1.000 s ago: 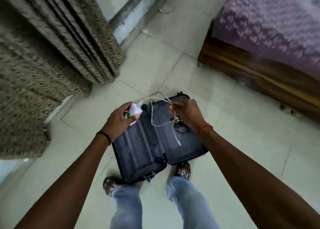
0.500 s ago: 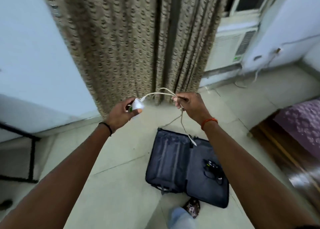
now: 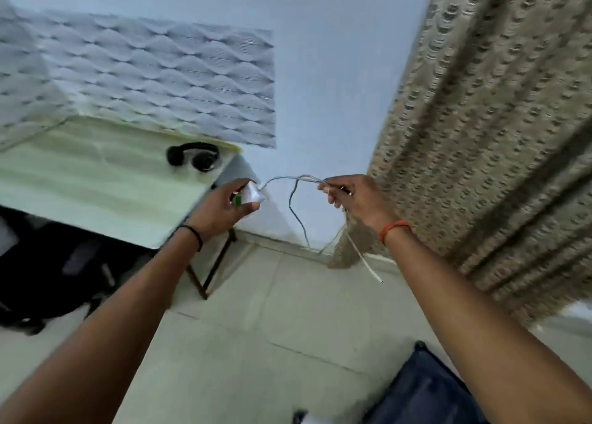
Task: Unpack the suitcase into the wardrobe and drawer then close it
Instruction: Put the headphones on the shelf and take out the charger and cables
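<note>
A white charger plug was gripped in the left hand at the centre of the frame, fingers curled round it. Its white cable ran rightward to the right hand, where gathered loops were pinched between thumb and fingers; the loose end hung below. The dark blue suitcase lay on the tiled floor at lower right. Black headphones rested on a pale table at left. A patterned curtain hung at right.
</note>
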